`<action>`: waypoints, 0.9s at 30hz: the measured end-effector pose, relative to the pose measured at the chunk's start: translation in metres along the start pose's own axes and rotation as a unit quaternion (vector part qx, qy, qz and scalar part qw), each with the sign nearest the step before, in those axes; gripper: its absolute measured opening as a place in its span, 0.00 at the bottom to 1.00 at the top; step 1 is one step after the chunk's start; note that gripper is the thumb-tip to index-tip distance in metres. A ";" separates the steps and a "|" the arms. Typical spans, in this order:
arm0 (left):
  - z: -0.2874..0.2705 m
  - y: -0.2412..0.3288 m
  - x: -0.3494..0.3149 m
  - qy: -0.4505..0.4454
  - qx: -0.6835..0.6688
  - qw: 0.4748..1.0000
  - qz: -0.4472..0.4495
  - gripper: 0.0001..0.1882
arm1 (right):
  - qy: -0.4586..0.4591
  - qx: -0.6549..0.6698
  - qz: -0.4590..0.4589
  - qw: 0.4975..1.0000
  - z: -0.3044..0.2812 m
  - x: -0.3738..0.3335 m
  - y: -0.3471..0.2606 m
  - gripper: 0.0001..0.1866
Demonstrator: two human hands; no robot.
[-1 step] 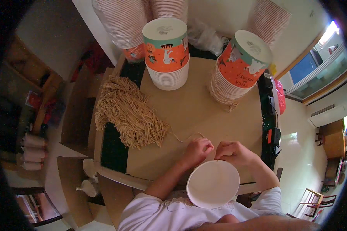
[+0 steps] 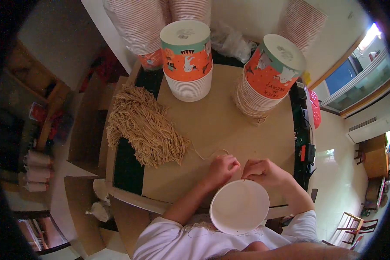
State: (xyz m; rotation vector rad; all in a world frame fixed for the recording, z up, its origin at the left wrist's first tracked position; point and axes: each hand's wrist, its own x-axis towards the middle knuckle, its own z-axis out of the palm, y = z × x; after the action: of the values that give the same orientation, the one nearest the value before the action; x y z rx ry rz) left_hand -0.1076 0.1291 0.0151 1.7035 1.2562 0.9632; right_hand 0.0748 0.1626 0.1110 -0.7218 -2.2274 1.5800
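A white paper bucket (image 2: 239,210) is tipped against my front, its open mouth facing up toward me. My left hand (image 2: 223,169) is closed in a pinch just beyond its rim, on a tan twisted-paper cord (image 2: 201,157). That cord trails back to a thick bundle of cut cords (image 2: 145,128) on the left of the table. At the bucket's far rim, my right hand (image 2: 266,172) pinches thumb and finger together on what looks like the cord's end; the fingertips hide most of it.
Two upside-down stacks of orange and green printed paper buckets stand at the back: a left stack (image 2: 187,60) and a right stack (image 2: 273,71) with cords hanging around it. Wrapped bucket stacks (image 2: 134,26) rise behind. Cardboard (image 2: 212,125) covers the table; power strips (image 2: 305,130) line its right edge.
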 end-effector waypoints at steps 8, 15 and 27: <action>-0.051 0.054 0.021 0.065 -0.054 0.996 -0.007 0.03 | 0.048 -0.023 0.135 0.989 0.005 -0.019 -0.029 0.13; -0.077 0.079 -0.001 0.140 0.145 0.965 0.165 0.05 | 0.240 -0.019 0.219 0.946 0.031 -0.052 -0.023 0.11; -0.072 0.066 -0.036 0.009 0.111 0.991 0.077 0.04 | 0.193 -0.025 0.237 0.952 0.077 -0.099 -0.071 0.02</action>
State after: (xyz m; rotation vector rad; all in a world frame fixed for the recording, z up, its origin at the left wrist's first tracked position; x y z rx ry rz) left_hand -0.1565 0.0930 0.0990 1.9937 1.2981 0.9595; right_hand 0.1003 0.0279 0.1553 -1.5262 -1.8948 1.4112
